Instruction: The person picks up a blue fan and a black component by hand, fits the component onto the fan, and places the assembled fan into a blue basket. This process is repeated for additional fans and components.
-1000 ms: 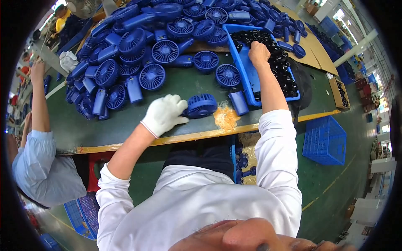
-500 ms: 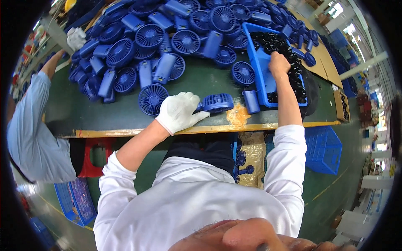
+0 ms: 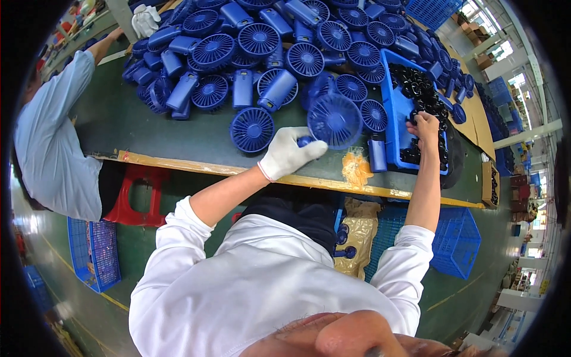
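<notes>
My left hand (image 3: 290,153), in a white glove, is closed round the handle of a blue handheld fan (image 3: 335,122). The round fan head is tilted up above the table and slightly blurred. My bare right hand (image 3: 426,127) is over the blue bin (image 3: 397,119), its fingers closed on a small black part (image 3: 413,116). Many similar black parts (image 3: 410,83) fill the bin's right side; their exact kind is hard to make out. Beside the bin's left wall, another blue handheld fan (image 3: 375,116) lies with its handle toward me.
A large heap of blue fans (image 3: 259,40) covers the far side of the green table (image 3: 178,140). An orange-yellow patch (image 3: 355,168) marks the near edge. At the left a co-worker's sleeve (image 3: 56,143) shows beside a red stool (image 3: 137,196). A blue crate (image 3: 455,241) stands on the floor at right.
My left hand has lifted the fan off the table and turned its head upward. My right hand has drawn a black part from the pile in the bin. The whole view has shifted.
</notes>
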The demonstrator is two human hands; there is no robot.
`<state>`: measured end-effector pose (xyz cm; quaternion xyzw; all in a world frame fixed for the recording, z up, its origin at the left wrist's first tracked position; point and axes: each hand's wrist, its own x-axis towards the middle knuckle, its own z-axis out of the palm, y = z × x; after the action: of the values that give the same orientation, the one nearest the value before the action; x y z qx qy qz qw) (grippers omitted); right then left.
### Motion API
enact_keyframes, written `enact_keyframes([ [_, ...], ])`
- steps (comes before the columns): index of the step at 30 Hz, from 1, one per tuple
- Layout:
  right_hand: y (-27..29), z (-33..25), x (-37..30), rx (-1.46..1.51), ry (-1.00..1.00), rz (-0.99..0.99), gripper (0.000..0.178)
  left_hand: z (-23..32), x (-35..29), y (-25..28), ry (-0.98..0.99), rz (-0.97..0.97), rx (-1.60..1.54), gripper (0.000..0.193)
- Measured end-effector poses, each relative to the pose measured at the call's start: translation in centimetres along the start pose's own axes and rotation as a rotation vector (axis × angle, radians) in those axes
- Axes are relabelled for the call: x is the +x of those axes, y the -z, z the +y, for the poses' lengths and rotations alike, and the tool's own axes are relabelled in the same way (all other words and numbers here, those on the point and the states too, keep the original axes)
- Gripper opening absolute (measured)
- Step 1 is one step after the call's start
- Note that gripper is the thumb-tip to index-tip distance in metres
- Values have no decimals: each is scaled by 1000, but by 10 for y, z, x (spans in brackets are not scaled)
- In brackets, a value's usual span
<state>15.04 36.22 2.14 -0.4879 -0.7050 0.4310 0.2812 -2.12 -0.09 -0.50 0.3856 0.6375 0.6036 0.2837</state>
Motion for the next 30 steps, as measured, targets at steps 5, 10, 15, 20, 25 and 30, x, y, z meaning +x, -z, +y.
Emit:
enact_keyframes([
  [5,17,3,-12,59,85,-81,18,-17,7,-11,133,-84,-519,40],
  [10,20,6,-21,12,278,135,21,-9,6,-11,92,-44,-429,32],
  [15,2,9,-40,-759,659,527,26,7,15,-20,97,20,-402,28],
  [20,-13,-6,-71,210,257,280,23,4,15,-19,134,81,-199,27],
  [25,-78,-48,-213,727,282,-279,9,6,3,-29,135,36,-421,43],
  [30,-129,-36,-251,932,251,-249,9,8,-5,-27,-100,-11,-7,46],
])
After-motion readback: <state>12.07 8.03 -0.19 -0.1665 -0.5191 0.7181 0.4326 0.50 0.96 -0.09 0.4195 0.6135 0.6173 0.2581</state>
